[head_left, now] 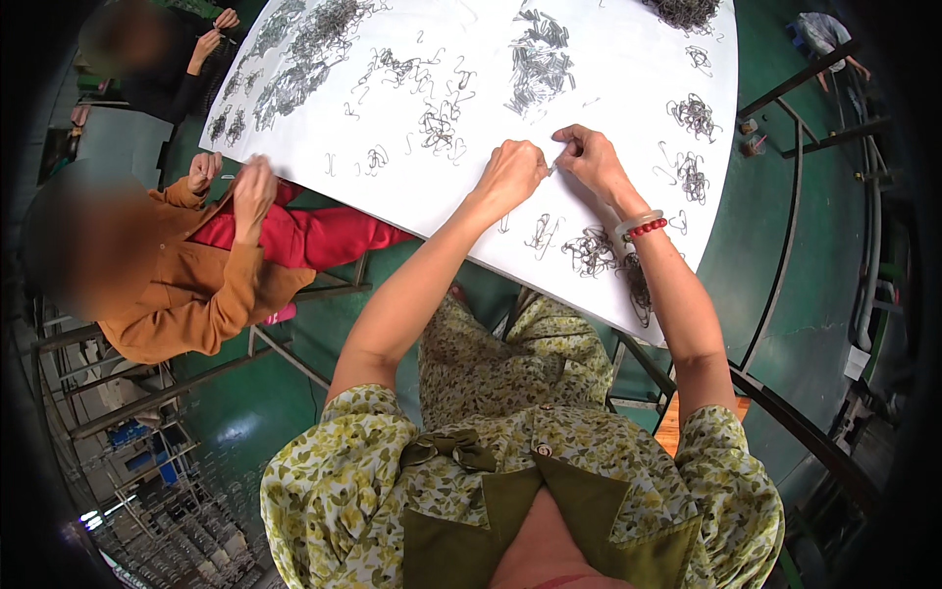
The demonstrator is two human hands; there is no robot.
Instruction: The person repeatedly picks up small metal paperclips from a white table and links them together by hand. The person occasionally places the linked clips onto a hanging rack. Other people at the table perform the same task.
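While your two hands meet over the white table, a co-worker in a brown jacket is at the edge off to your left. Straight ahead, past your fingers, lies a loose pile of short grey pieces, longer away from you than across. Nearer your body, a tangle of dark bent hooks rests by the table's edge, below your right wrist.

Your left hand is pinched at its fingertips; your right hand curls toward it, thumb and forefinger near each other, though you can't tell from here whether they grip anything. Smallest of all, a small grey piece sits in the narrow space between your hands, right at the left fingertips and just short of the right thumb. Its long axis seems to slant up toward your right hand, but it is too tiny to be certain.
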